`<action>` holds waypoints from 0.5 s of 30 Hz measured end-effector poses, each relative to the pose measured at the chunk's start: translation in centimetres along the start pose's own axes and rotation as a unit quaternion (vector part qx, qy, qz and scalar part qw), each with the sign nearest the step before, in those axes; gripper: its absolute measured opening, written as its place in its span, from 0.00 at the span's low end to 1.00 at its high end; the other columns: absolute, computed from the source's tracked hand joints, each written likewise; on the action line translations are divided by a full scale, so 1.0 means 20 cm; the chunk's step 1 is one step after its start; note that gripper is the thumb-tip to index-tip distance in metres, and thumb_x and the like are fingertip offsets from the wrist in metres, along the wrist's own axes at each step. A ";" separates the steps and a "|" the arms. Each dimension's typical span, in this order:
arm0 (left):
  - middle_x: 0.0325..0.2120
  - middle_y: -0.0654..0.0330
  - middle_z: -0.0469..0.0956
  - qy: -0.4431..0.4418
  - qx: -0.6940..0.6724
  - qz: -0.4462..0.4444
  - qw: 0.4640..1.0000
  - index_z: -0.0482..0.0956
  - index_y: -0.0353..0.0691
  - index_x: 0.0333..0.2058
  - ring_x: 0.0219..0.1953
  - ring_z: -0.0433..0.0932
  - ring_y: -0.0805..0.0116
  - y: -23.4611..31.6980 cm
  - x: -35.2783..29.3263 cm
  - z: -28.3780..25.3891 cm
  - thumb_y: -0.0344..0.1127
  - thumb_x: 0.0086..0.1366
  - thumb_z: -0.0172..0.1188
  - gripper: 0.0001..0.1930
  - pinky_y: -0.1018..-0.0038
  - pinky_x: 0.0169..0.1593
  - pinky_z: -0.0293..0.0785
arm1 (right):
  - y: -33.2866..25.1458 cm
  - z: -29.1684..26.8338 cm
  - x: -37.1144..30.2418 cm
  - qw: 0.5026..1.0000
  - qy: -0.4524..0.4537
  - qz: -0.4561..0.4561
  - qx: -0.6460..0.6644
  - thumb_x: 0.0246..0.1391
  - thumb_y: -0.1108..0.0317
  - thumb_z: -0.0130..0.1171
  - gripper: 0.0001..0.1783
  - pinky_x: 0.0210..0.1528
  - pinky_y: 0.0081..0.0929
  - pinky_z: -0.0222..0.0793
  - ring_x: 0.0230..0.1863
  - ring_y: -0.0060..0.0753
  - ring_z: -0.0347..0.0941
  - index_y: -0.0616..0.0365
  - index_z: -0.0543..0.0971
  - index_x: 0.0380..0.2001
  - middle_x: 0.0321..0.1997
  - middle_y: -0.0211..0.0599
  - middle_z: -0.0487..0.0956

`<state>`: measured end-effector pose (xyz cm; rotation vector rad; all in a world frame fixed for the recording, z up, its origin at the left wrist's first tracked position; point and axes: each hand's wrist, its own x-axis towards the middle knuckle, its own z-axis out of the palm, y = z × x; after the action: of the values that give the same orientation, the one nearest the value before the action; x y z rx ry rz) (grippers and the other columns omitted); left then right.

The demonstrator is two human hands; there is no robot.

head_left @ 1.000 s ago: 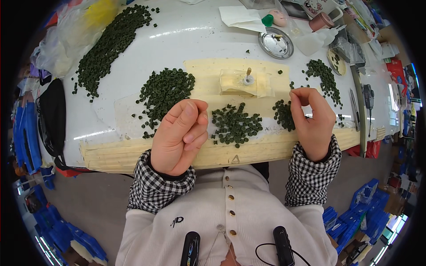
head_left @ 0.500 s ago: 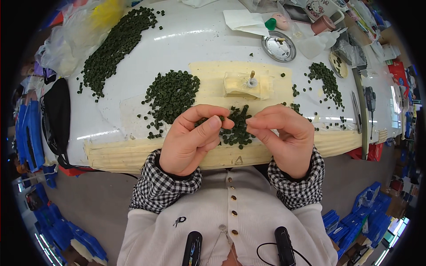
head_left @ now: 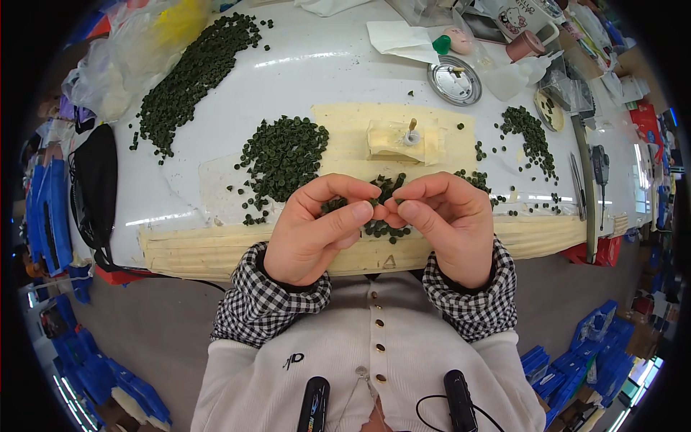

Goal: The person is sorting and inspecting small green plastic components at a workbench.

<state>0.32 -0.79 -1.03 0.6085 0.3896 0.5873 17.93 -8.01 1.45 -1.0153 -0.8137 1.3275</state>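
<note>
Centrally, both hands, left [head_left: 317, 230] and right [head_left: 446, 227], meet fingertip to fingertip, pinching a small green piece [head_left: 376, 204] directly above the desk's [head_left: 288, 79] nearest pile [head_left: 381, 227].

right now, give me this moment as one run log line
left hand: fingertips pinched at right hand | right hand: pinched, meeting left | between them: small thing, hidden | under hands: green caps pile | surface: white table

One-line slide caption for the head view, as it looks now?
Left hand and right hand meet fingertip to fingertip above small dark green pieces heaped on a white table.
</note>
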 end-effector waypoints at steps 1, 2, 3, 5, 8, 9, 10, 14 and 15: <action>0.34 0.56 0.79 0.004 -0.008 -0.001 1.000 0.73 0.35 0.43 0.16 0.55 0.87 0.00 0.00 0.00 0.27 0.65 0.52 0.09 0.88 0.21 0.53 | 0.00 0.00 0.00 1.000 0.003 0.000 0.001 0.53 0.80 0.57 0.08 0.44 0.17 0.72 0.40 0.22 0.76 0.68 0.76 0.39 0.36 0.38 0.79; 0.34 0.55 0.79 0.008 -0.017 -0.003 1.000 0.73 0.36 0.43 0.16 0.55 0.87 0.00 0.00 0.00 0.26 0.65 0.52 0.09 0.88 0.21 0.53 | 0.01 0.00 0.00 1.000 0.006 0.001 0.002 0.54 0.79 0.57 0.08 0.44 0.17 0.72 0.40 0.22 0.76 0.68 0.76 0.38 0.36 0.37 0.79; 0.34 0.55 0.79 0.011 -0.017 -0.005 1.000 0.73 0.36 0.43 0.17 0.56 0.87 0.01 0.00 0.00 0.26 0.64 0.53 0.09 0.88 0.21 0.54 | 0.01 0.00 0.00 1.000 0.009 0.001 0.002 0.54 0.79 0.57 0.08 0.44 0.17 0.72 0.39 0.22 0.76 0.68 0.76 0.38 0.36 0.37 0.79; 0.34 0.55 0.79 0.018 -0.018 -0.010 1.000 0.73 0.36 0.42 0.18 0.59 0.86 0.01 0.00 0.00 0.25 0.63 0.54 0.08 0.88 0.22 0.56 | 0.04 0.00 0.00 0.999 0.022 -0.021 -0.025 0.54 0.78 0.57 0.07 0.44 0.17 0.71 0.39 0.21 0.76 0.68 0.76 0.38 0.36 0.35 0.79; 0.35 0.53 0.79 0.063 0.047 0.015 0.997 0.74 0.36 0.40 0.21 0.65 0.84 -0.01 0.00 0.02 0.24 0.61 0.56 0.08 0.87 0.23 0.58 | 0.06 0.01 0.00 0.995 0.040 -0.052 -0.077 0.54 0.78 0.58 0.07 0.43 0.17 0.71 0.39 0.21 0.76 0.67 0.76 0.37 0.36 0.35 0.79; 0.34 0.54 0.79 0.055 0.036 0.017 0.998 0.74 0.36 0.40 0.23 0.67 0.83 -0.01 0.00 0.01 0.23 0.61 0.56 0.08 0.87 0.24 0.59 | 0.06 0.01 0.00 0.992 0.045 -0.062 -0.095 0.54 0.78 0.58 0.07 0.42 0.17 0.71 0.38 0.21 0.76 0.67 0.76 0.37 0.36 0.35 0.79; 0.34 0.54 0.79 0.046 0.024 0.018 0.998 0.74 0.36 0.39 0.25 0.69 0.82 -0.01 0.00 0.00 0.23 0.60 0.57 0.08 0.86 0.25 0.60 | 0.07 0.01 0.00 0.990 0.045 -0.071 -0.109 0.53 0.78 0.58 0.07 0.42 0.18 0.71 0.38 0.21 0.76 0.67 0.76 0.37 0.35 0.35 0.79; 0.33 0.56 0.79 0.044 0.031 0.046 0.998 0.75 0.35 0.37 0.31 0.74 0.79 -0.02 0.00 0.01 0.22 0.59 0.58 0.07 0.85 0.26 0.62 | 0.06 0.02 0.00 0.980 0.052 -0.096 -0.165 0.52 0.78 0.59 0.06 0.39 0.18 0.72 0.37 0.22 0.76 0.66 0.77 0.35 0.34 0.36 0.78; 0.33 0.57 0.79 0.053 0.047 0.059 0.996 0.76 0.35 0.36 0.30 0.73 0.80 -0.02 0.00 0.01 0.22 0.58 0.59 0.07 0.85 0.28 0.64 | 0.06 0.02 0.00 0.977 0.055 -0.099 -0.180 0.51 0.78 0.59 0.06 0.39 0.18 0.72 0.36 0.22 0.76 0.66 0.77 0.35 0.34 0.36 0.78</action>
<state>0.61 -1.15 -1.11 0.6970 0.4850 0.7196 17.02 -8.04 0.53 -1.2422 -1.0643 0.9635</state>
